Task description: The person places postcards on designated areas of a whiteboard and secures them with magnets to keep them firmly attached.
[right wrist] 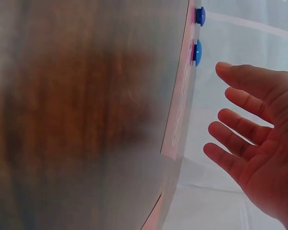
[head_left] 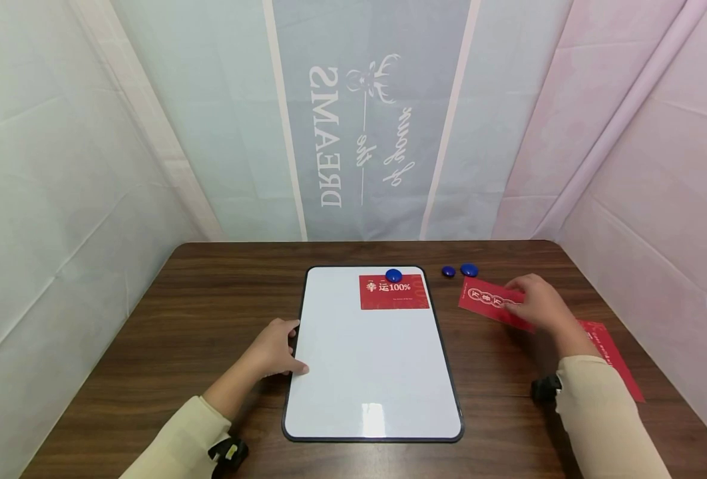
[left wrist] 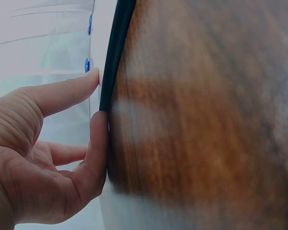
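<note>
A whiteboard [head_left: 365, 372] with a dark frame lies on the table. My left hand [head_left: 277, 349] grips its left edge, the thumb over the white face and the other fingers against the frame. On the board's top right lies a red envelope [head_left: 383, 299] with white lettering, a round blue magnet [head_left: 393, 275] on its upper edge. My right hand [head_left: 539, 306] hovers over a second red envelope [head_left: 479, 303] right of the board. In the right wrist view its fingers [right wrist: 235, 139] are spread and apart from that envelope, holding nothing.
Two blue magnets [head_left: 469, 269] lie side by side beyond the second envelope. Another red envelope [head_left: 614, 359] lies at the right, partly hidden by the right arm. Fabric curtains [head_left: 234, 133] close in the wooden table [head_left: 210, 293] at the back and sides.
</note>
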A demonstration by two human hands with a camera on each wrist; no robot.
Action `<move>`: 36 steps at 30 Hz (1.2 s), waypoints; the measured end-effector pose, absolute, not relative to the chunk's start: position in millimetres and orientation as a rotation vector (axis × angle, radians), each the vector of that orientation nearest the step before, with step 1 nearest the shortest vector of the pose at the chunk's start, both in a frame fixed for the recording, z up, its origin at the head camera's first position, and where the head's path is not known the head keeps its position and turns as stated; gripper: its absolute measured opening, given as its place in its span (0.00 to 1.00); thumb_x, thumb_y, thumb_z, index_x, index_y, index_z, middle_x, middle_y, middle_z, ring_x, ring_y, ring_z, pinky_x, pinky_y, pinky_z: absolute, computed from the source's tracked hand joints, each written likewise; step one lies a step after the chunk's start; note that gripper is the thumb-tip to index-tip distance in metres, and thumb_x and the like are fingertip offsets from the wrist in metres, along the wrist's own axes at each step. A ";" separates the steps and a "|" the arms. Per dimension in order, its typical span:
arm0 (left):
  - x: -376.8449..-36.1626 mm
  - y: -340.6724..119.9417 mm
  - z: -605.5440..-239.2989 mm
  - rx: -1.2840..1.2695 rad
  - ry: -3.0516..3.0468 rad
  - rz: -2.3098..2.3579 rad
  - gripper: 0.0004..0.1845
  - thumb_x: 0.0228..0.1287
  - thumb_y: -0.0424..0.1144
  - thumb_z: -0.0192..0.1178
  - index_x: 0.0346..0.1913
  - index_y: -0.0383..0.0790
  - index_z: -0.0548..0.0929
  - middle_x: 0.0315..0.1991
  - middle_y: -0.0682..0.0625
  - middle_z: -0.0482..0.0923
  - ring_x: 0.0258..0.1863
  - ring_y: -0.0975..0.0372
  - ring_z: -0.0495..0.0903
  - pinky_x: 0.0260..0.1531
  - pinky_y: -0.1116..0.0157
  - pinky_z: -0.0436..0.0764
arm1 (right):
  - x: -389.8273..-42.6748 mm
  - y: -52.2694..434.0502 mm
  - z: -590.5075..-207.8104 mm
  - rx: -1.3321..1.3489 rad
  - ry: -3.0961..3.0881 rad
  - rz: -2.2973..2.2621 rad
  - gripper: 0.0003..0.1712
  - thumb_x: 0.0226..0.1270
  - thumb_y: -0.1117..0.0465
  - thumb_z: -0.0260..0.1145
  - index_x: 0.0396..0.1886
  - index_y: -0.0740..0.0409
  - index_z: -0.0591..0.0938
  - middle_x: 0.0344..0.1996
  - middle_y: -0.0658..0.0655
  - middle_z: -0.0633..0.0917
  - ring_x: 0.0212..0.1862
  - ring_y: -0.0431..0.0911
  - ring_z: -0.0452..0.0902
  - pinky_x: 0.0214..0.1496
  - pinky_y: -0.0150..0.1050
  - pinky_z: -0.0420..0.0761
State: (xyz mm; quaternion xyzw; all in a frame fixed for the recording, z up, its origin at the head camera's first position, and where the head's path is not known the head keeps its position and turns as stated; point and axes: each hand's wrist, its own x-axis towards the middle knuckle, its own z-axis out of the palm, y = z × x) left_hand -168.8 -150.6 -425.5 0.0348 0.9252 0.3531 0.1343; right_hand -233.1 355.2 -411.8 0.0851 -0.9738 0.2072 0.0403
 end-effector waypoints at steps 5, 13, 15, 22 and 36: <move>-168.9 -150.6 -425.9 0.103 2.684 1.021 0.50 0.38 0.31 0.81 0.68 0.27 0.67 0.55 0.36 0.70 0.39 0.54 0.81 0.24 0.65 0.83 | -242.0 360.3 -411.7 0.221 -3.040 0.628 0.28 0.55 0.59 0.74 0.50 0.73 0.78 0.47 0.75 0.75 0.50 0.68 0.70 0.51 0.67 0.74; -170.6 -151.7 -428.9 0.114 2.694 1.004 0.50 0.38 0.33 0.82 0.68 0.27 0.67 0.54 0.36 0.70 0.39 0.55 0.81 0.24 0.66 0.83 | -255.9 370.1 -413.7 0.238 -3.123 0.636 0.32 0.53 0.56 0.76 0.51 0.74 0.77 0.46 0.74 0.77 0.48 0.66 0.72 0.47 0.62 0.79; -170.7 -151.9 -429.6 0.112 2.689 1.010 0.50 0.38 0.33 0.82 0.68 0.27 0.67 0.54 0.36 0.70 0.39 0.55 0.81 0.24 0.65 0.83 | -258.9 371.8 -414.7 0.225 -3.139 0.645 0.33 0.52 0.56 0.77 0.51 0.73 0.77 0.46 0.74 0.78 0.48 0.66 0.73 0.46 0.61 0.80; -170.3 -151.9 -430.0 0.105 2.691 1.004 0.51 0.38 0.33 0.82 0.68 0.28 0.67 0.55 0.37 0.70 0.40 0.55 0.81 0.26 0.65 0.83 | -268.7 373.4 -418.1 0.171 -3.207 0.670 0.33 0.53 0.55 0.77 0.52 0.74 0.77 0.46 0.74 0.79 0.47 0.64 0.75 0.47 0.60 0.80; -169.5 -151.7 -427.3 0.106 2.683 1.030 0.50 0.38 0.31 0.81 0.68 0.27 0.67 0.54 0.37 0.71 0.40 0.55 0.81 0.25 0.65 0.83 | -278.6 372.2 -408.7 0.097 -3.398 0.754 0.35 0.50 0.54 0.78 0.48 0.74 0.73 0.39 0.68 0.80 0.42 0.60 0.75 0.47 0.56 0.81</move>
